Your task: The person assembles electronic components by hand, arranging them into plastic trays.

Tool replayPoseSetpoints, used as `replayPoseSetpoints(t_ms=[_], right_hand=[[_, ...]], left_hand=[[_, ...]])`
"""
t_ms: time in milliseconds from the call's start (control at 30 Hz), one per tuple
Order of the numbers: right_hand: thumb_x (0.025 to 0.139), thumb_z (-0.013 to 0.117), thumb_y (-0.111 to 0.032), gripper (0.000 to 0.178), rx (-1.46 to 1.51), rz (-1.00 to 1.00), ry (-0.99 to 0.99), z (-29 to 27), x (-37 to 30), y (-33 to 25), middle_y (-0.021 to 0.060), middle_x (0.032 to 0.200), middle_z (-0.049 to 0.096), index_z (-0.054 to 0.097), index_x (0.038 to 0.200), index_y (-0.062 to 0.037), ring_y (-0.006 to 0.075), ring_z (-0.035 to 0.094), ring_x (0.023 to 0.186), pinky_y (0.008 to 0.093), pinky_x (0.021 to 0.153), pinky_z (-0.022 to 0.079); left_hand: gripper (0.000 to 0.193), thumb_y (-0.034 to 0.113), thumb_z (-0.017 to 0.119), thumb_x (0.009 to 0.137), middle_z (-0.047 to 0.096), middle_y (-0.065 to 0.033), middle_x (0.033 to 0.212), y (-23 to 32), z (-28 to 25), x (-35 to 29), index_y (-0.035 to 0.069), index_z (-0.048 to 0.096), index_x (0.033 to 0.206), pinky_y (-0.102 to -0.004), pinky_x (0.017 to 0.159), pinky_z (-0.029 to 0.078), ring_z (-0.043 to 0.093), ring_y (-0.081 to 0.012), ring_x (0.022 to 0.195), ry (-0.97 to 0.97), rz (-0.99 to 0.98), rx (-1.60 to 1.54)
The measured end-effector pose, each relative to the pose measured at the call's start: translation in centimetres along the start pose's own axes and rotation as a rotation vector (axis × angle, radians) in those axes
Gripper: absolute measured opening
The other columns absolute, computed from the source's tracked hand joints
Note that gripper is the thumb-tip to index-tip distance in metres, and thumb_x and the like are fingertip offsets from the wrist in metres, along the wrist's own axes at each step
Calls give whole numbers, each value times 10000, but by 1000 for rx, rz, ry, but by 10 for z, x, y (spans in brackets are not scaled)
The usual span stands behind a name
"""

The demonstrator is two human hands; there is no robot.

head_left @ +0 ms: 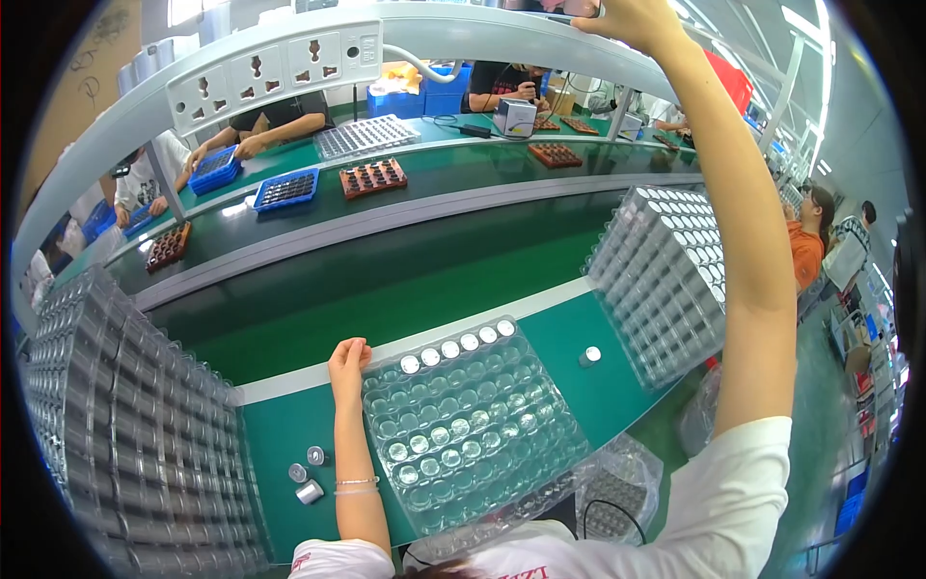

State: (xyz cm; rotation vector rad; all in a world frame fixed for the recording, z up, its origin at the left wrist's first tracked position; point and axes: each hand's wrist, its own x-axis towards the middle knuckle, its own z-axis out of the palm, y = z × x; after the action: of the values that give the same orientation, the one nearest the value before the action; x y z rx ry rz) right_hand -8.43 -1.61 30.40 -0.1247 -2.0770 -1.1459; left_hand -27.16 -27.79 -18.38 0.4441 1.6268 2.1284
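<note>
A clear plastic tray [526,463] with rows of round pockets lies on the green bench [280,434]. Along its far edge, several white-topped small cylinders [449,348] sit in pockets. My left hand [349,369] rests beside the tray's far left corner, fingers curled together; anything inside them is hidden. High at the top edge, my raised right hand [632,21] has its fingers on a flat, dark-edged thing [550,6], mostly cut off by the picture. One loose cylinder [590,357] stands right of the tray. Three small silvery cylinders [309,492] are left of my left forearm.
Tall stacks of clear trays stand at the left [125,425] and right [666,289]. Beyond the bench runs a green conveyor [444,193] carrying blue trays [286,189] and orange-brown trays [373,178]. A socket strip [275,72] crosses above. Other people work opposite.
</note>
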Motion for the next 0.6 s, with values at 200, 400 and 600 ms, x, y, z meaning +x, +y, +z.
replayPoseSetpoints(t_ms=[200,400,600], right_hand=[[539,709,-458,713,368,686,-244,28,8,12,230,1029,567,515,1058,-9,357,545,961,367,812,443],[562,703,-506,921,501,677,-571,35,30,11,276,1174,467,401,1192,94,326,482,1081,369,899,394],[630,689,-501,930,1228,785,-182,16,90,-68,238,1205,442,306,1282,39,281,445,1115,363,909,380]], left_hand=[[180,172,528,857,587,-40,774,0,2,1,5,590,879,-215,668,465,560,-101,707,7,-22,2],[193,185,531,857,585,-45,771,0,-2,0,3,589,880,-218,669,464,561,-106,707,16,-5,30],[195,190,533,857,586,-45,774,1,-1,1,4,588,876,-221,674,466,561,-103,708,-5,17,20]])
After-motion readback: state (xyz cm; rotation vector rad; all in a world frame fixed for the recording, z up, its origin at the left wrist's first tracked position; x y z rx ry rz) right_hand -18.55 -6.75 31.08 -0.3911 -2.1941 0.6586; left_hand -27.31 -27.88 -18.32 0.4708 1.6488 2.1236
